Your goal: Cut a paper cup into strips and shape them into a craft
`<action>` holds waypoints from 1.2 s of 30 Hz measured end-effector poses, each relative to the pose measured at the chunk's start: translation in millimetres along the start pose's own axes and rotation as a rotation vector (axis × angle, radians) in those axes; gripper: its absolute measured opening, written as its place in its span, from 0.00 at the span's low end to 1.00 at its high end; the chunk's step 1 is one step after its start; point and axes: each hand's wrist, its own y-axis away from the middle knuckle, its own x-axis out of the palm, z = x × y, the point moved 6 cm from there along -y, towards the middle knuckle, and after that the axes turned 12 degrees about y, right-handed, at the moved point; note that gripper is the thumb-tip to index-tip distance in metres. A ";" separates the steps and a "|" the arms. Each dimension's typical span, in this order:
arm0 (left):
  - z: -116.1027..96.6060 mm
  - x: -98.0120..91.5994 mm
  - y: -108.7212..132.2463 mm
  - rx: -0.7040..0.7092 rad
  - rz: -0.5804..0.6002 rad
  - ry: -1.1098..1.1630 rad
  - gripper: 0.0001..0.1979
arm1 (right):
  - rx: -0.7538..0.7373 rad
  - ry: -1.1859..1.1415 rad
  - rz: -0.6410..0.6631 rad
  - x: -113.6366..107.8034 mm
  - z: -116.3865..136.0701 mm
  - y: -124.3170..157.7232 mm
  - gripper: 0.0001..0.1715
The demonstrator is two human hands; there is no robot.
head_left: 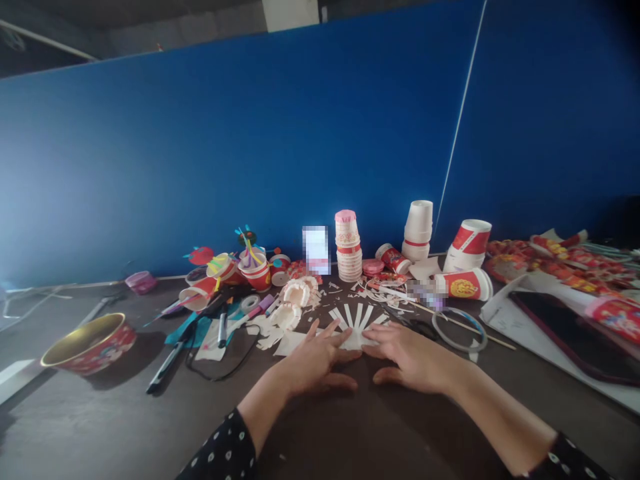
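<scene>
Okay so the left hand (317, 357) and right hand (413, 357) were both lying spread out on the dark surface (150, 427), grip totally released, nothing clenched. Fingertips from both were touching the fanned white paper strips (356, 333), which sat right between the hands. Just past the right hand there was a thin clear ring (459, 340) next to a wooden skewer (463, 327). Behind everything stood a stack of red-and-white paper cups (349, 247), and way off left sat a gold-lined red bowl (87, 343).
</scene>
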 end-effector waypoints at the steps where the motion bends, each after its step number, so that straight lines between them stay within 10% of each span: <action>1: 0.1 0.0 0.0 -0.002 0.002 0.000 0.30 | -0.003 0.029 -0.012 -1.6 3.0 -0.5 0.28; 12: -2.2 -0.2 0.7 -0.028 0.027 -0.013 0.31 | 0.159 0.181 0.009 -1.3 19.6 -11.1 0.19; 36: 16.0 -4.5 -5.1 0.061 -0.311 -0.061 0.13 | 0.076 0.084 -0.058 -5.3 7.5 -8.5 0.13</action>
